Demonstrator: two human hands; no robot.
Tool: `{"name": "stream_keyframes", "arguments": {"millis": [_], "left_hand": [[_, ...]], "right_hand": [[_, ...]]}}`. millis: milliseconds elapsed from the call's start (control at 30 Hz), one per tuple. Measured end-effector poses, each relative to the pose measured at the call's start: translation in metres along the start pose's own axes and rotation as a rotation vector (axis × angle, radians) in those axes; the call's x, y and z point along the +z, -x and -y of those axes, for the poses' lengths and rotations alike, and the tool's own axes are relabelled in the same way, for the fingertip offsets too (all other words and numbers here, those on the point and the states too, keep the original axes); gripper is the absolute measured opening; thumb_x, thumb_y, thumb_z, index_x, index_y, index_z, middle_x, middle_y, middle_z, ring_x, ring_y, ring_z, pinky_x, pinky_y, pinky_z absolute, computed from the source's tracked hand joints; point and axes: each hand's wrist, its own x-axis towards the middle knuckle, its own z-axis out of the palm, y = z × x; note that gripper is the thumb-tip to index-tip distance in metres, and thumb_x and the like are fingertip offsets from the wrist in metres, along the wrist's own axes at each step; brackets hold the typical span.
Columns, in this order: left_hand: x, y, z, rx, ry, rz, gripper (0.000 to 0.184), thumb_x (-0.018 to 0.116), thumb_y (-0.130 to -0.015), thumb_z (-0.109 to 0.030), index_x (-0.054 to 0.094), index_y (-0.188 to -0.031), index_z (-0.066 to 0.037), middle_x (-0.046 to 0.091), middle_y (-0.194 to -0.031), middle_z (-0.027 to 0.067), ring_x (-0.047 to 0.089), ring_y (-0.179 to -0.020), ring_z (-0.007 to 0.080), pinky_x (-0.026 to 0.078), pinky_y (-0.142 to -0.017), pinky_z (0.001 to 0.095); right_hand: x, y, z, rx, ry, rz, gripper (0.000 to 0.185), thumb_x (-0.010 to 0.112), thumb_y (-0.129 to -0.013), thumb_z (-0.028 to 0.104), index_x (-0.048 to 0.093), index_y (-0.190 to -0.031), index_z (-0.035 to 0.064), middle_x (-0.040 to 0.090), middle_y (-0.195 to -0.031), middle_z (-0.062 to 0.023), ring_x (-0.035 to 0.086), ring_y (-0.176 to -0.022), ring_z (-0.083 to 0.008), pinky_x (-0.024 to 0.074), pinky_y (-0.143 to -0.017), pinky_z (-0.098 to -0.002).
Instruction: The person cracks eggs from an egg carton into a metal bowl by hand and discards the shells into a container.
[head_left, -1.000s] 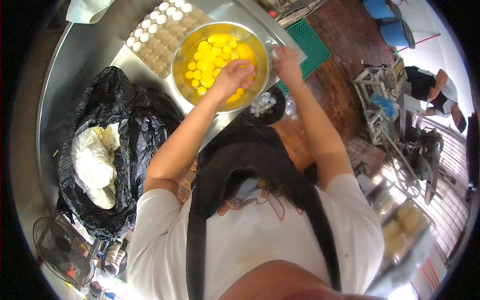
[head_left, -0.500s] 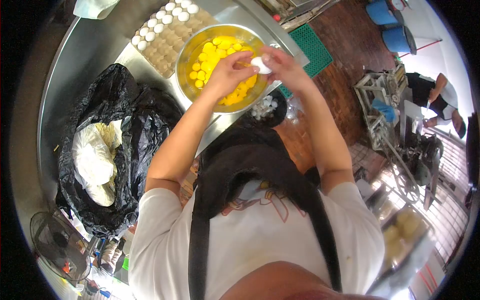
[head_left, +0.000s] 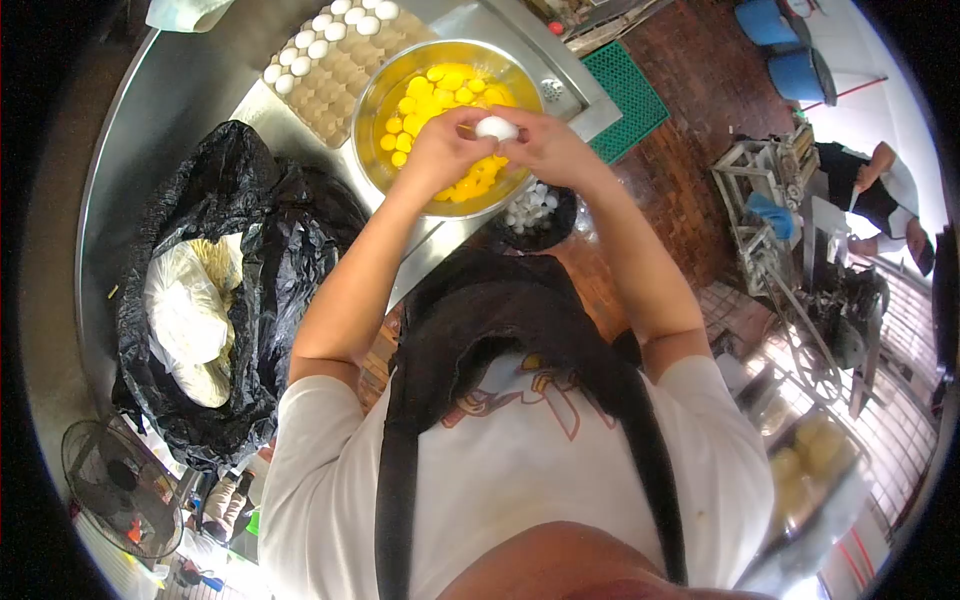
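Head view had us holding a white egg (head_left: 496,128) above the metal bowl (head_left: 366,112) – our left hand (head_left: 443,155) and right hand (head_left: 549,150) clamped on its opposite sides, fingers curled around the shell; loose yolks (head_left: 418,88) lay in the bowl below; the cardboard tray (head_left: 330,95) sat just beside it, whole eggs (head_left: 318,48) in some of its cups; we had white eggshells (head_left: 530,208) near the bowl's lower rim.

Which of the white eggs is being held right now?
The egg between the left hand and right hand, over the metal bowl; the other white eggs sit in the tray.
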Motion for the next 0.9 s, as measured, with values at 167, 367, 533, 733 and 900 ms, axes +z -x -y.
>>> {"name": "stream_keyframes", "arguments": {"millis": [167, 367, 533, 733, 900], "left_hand": [[0.008, -0.001, 0.016, 0.048, -0.135, -0.130, 0.040, 0.074, -0.081, -0.018, 0.067, -0.118, -0.003, 0.073, -0.095, 0.0107, 0.068, -0.078, 0.0148, 0.055, -0.073, 0.0293], [0.005, 0.002, 0.015, 0.006, -0.167, -0.158, 0.039, 0.074, -0.078, -0.022, 0.070, -0.112, -0.002, 0.073, -0.095, 0.0180, 0.072, -0.084, 0.0268, 0.056, -0.079, 0.0356], [0.000, 0.004, 0.008, -0.047, -0.149, -0.147, 0.042, 0.075, -0.079, -0.021, 0.069, -0.115, -0.002, 0.073, -0.093, 0.0134, 0.070, -0.082, 0.0194, 0.055, -0.078, 0.0323], [0.002, 0.006, 0.004, -0.104, -0.061, -0.211, 0.041, 0.074, -0.078, -0.017, 0.069, -0.117, -0.002, 0.073, -0.091, 0.0128, 0.069, -0.080, 0.0191, 0.055, -0.077, 0.0316], [0.002, 0.005, 0.015, -0.016, -0.138, -0.295, 0.040, 0.073, -0.078, -0.010, 0.067, -0.117, -0.001, 0.072, -0.095, 0.0128, 0.069, -0.079, 0.0195, 0.056, -0.077, 0.0316]], "right_hand": [[0.018, -0.017, -0.026, -0.218, 0.122, -0.151, 0.045, 0.066, -0.083, 0.022, 0.063, -0.126, 0.0079, 0.070, -0.100, -0.0210, 0.069, -0.090, -0.0354, 0.0559, -0.080, -0.0402], [0.027, -0.026, -0.040, -0.233, 0.129, -0.159, 0.047, 0.068, -0.084, 0.020, 0.062, -0.128, 0.0069, 0.071, -0.101, -0.0182, 0.069, -0.089, -0.0297, 0.0553, -0.080, -0.0379], [0.032, -0.028, -0.034, -0.204, 0.121, -0.159, 0.043, 0.067, -0.082, 0.023, 0.065, -0.122, 0.0080, 0.070, -0.099, -0.0212, 0.069, -0.089, -0.0369, 0.0553, -0.079, -0.0424], [0.032, -0.029, -0.024, -0.262, 0.211, -0.194, 0.044, 0.066, -0.081, 0.019, 0.064, -0.122, 0.0047, 0.069, -0.095, -0.0227, 0.068, -0.087, -0.0390, 0.0554, -0.078, -0.0432], [0.035, -0.031, -0.017, -0.248, 0.266, -0.215, 0.047, 0.065, -0.079, 0.015, 0.063, -0.124, 0.0013, 0.069, -0.099, -0.0243, 0.067, -0.090, -0.0403, 0.0548, -0.082, -0.0439]]}}
